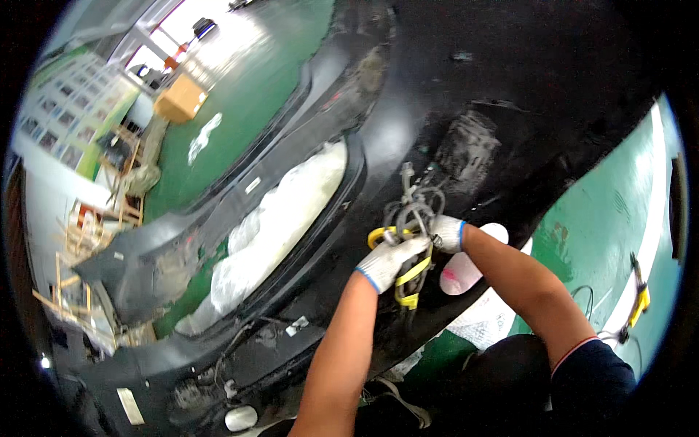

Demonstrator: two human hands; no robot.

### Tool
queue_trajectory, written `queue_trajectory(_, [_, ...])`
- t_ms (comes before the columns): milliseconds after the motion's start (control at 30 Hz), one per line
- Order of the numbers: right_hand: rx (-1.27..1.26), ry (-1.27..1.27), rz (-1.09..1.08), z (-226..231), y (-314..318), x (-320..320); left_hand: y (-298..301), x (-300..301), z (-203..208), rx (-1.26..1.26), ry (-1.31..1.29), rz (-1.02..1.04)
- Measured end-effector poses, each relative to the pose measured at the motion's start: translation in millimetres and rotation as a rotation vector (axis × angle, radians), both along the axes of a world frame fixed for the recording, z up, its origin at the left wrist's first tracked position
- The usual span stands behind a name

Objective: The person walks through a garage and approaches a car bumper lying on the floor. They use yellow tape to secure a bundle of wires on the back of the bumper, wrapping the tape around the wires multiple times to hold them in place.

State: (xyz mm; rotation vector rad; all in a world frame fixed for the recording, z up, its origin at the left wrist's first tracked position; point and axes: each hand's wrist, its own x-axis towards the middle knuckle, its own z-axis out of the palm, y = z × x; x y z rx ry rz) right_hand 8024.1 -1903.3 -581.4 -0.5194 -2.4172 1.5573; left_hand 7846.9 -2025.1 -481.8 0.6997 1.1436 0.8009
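Observation:
My left hand (395,262), in a white knit glove with a blue cuff, is closed around a bundled wiring harness (415,207). Beside it, my right hand (446,234) wears a matching glove and has its fingers closed on the same bundle. Grey looped cables rise above the gloves, with a pale connector at the far end. Bands of yellow tape (413,271) wrap the strands that hang below my left hand. Under both hands lies a large black moulded panel (451,80) with a scuffed grey patch. The fingertips are partly hidden by cable.
White foam wrap (280,218) lies in the panel's long opening. Pinkish-white rounded pads (460,274) and bubble wrap (484,320) sit by my right forearm. Across the green floor (269,80) are a cardboard box (180,99) and wooden frames (91,237). A yellow-and-black tool (640,302) lies far right.

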Motion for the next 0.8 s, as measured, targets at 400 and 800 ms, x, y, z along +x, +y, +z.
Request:
queue_trajectory(400, [-0.280,-0.052,-0.090,25,2,-1,-22,7,-46,-0.124,-0.645,0.343])
queue_trajectory(800, [-0.456,-0.082,-0.890,105,15,29,-12,-4,-38,0.058,-0.537,0.400])
